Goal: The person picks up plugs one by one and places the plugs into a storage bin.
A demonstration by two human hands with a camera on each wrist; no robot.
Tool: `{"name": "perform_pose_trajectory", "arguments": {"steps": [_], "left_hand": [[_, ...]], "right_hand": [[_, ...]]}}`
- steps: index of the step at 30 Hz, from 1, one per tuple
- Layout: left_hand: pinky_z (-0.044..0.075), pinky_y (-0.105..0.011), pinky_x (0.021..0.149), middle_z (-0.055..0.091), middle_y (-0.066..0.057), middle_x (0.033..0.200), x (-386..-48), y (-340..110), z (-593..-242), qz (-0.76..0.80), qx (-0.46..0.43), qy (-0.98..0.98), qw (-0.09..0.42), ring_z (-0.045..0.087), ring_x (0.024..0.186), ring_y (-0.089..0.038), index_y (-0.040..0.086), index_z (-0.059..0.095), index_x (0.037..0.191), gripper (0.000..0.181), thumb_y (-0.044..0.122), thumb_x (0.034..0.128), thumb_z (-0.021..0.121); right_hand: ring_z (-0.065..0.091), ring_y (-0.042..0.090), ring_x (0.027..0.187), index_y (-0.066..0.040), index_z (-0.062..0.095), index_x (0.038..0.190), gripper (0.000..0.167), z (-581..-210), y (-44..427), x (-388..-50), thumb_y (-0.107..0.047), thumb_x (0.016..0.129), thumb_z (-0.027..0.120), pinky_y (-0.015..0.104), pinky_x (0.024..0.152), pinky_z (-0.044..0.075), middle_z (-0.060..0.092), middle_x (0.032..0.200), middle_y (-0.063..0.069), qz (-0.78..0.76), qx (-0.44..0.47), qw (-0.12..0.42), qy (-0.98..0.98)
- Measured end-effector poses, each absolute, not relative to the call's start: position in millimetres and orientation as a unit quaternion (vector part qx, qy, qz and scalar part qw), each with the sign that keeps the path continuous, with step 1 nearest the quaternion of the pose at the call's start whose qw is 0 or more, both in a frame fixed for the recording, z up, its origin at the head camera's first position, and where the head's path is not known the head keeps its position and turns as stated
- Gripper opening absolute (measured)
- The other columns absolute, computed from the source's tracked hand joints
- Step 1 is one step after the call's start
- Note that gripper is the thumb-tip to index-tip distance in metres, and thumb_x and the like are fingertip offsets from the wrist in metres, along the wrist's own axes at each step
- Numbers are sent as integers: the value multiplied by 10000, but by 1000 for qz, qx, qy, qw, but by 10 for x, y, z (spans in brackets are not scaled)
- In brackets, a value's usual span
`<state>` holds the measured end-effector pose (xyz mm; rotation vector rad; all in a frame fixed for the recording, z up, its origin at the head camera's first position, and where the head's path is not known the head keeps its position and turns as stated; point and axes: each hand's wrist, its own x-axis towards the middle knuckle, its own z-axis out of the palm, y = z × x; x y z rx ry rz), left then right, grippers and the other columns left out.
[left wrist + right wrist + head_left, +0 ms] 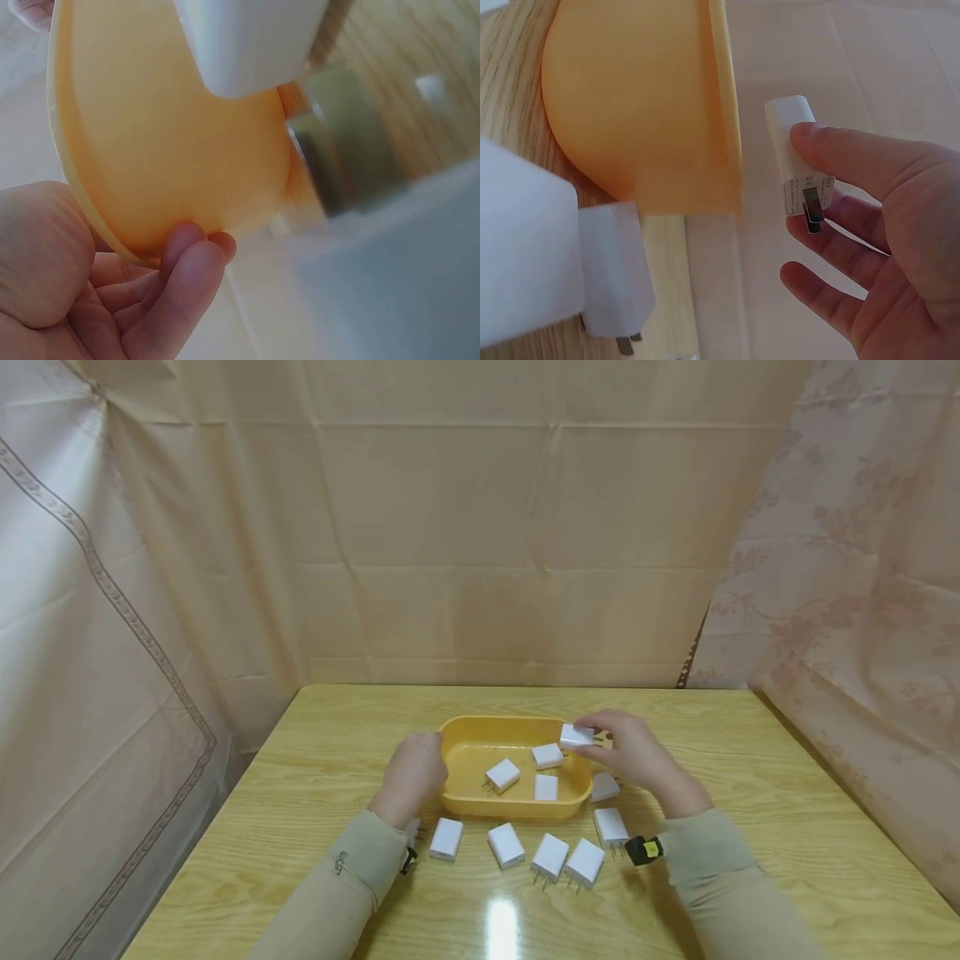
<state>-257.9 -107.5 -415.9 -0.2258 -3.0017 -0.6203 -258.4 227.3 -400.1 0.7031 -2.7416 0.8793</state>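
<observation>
A yellow oval basin [517, 810] stands on the table, with three white plug adapters inside, one of them [502, 775] left of the other two. My left hand [415, 770] grips the basin's left rim; in the left wrist view the fingers of that hand [127, 277] curl round the yellow rim [82, 187]. At the basin's right end my right hand [637, 756] holds a white adapter [576, 737] just above the rim. The right wrist view shows the right hand [877, 225] pinching this adapter [791, 150] between thumb and fingers, its metal prongs exposed.
Several white adapters lie on the wooden table [337, 718] in front of the basin, among them one at the left [446, 839] and one near my right wrist [611, 827]. Another [604, 787] lies beside the basin's right end. Cloth curtains [450, 527] hang behind and at the sides.
</observation>
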Motion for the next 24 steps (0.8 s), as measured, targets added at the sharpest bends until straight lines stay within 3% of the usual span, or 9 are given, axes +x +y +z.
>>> {"name": "perform_pose_trajectory", "arguments": {"steps": [16,24], "left_hand": [[467,-268,499,685,-234,1172,-2581,-1076,-4161,-201,-74,-976,37,592,714,-224,-55,655,1291,427,-98,875,568],[469,-269,508,684,-237,1180,-2574,-1082,-4164,-205,-79,-975,39,593,718,-225,-60,654,1289,433,-105,868,563]], "right_hand": [[616,249,1025,-68,711,1229,338,-4013,2039,-2574,-177,916,780,483,877,532,677,1116,39,289,260,70,-919],[618,266,1066,-83,712,1236,356,-4002,1933,-2562,-182,904,793,503,912,525,680,1165,62,284,256,58,-922]]}}
